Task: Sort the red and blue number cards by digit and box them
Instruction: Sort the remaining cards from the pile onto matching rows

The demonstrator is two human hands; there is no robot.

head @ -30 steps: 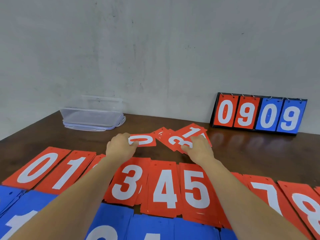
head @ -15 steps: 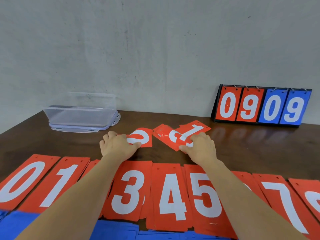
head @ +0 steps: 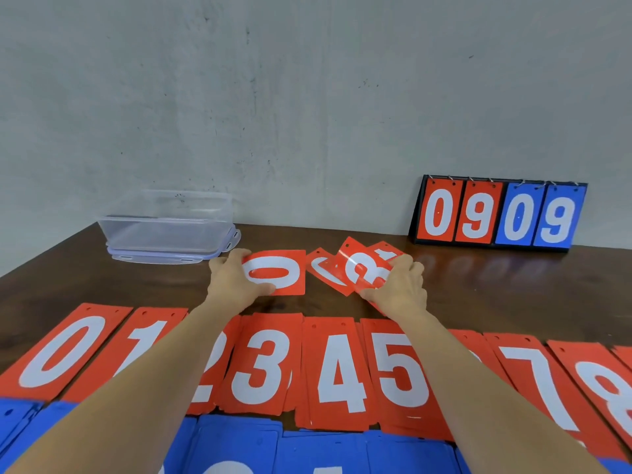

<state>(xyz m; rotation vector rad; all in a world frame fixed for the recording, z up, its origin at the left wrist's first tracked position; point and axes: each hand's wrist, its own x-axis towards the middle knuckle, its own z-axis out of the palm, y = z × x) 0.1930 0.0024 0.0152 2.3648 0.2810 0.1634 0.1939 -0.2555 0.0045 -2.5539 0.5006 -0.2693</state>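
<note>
Midway across the counter (head: 496, 285) my left hand (head: 236, 282) pinches a red 0 card (head: 277, 272), and my right hand (head: 398, 285) grips a fan of red cards (head: 362, 271), a 3 on top. Red piles (head: 337, 367) run across at 6 o'clock, blue piles (head: 239, 446) nearer; the box (head: 164, 230) sits at 10 o'clock.

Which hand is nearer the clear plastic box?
Left. The left hand, holding a red zero card, is just right of the clear plastic box; the right hand is farther right, on red cards.
</note>
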